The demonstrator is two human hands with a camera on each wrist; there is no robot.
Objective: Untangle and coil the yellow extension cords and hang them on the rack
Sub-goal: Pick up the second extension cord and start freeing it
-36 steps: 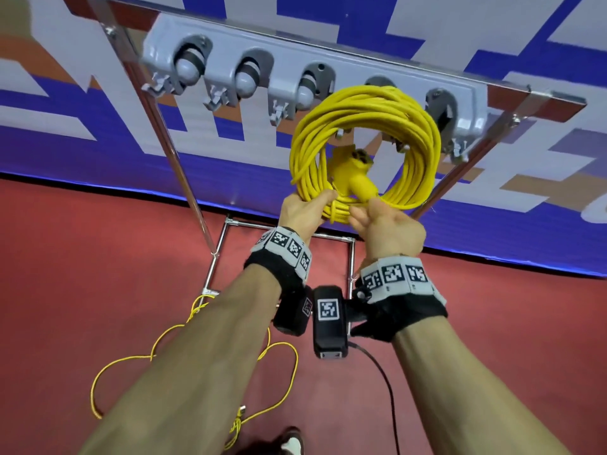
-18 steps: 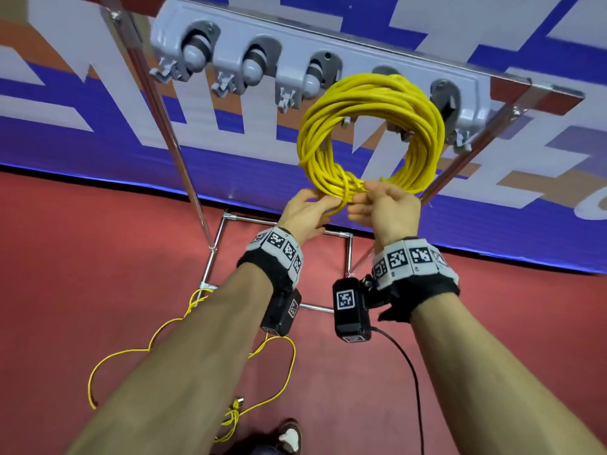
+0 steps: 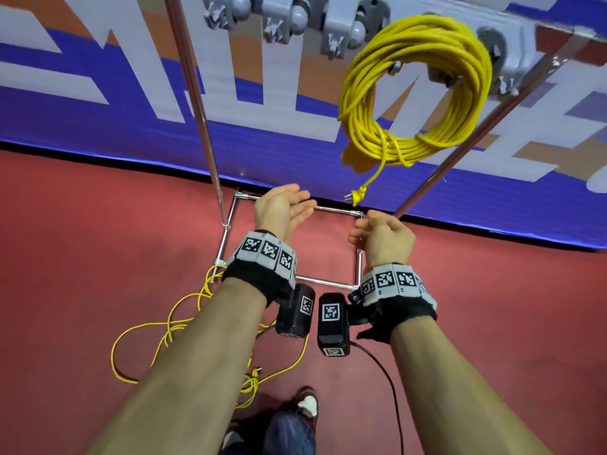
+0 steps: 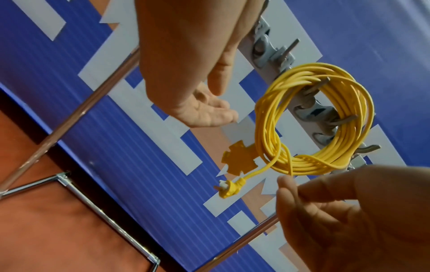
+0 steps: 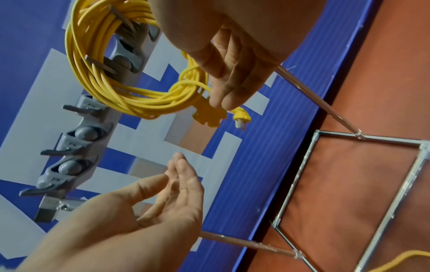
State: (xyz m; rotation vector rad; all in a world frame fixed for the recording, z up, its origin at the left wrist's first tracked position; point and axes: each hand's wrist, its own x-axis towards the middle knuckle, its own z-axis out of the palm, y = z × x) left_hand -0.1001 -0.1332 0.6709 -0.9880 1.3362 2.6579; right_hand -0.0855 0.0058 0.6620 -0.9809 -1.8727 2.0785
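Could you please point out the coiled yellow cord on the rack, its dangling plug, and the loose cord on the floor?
coiled yellow cord [image 3: 460, 133], head view, lower arc of the bundle.
dangling plug [image 3: 358, 194], head view, plug body.
loose cord [image 3: 167, 326], head view, tangled loop on the floor.

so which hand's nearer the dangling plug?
Right. The right hand sits just below the plug, slightly to its right. The left hand is further off on the plug's left. Neither touches it.

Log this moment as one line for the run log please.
coiled cord: hanging on rack | left hand: open, empty | right hand: loose, empty | second cord: tangled on floor
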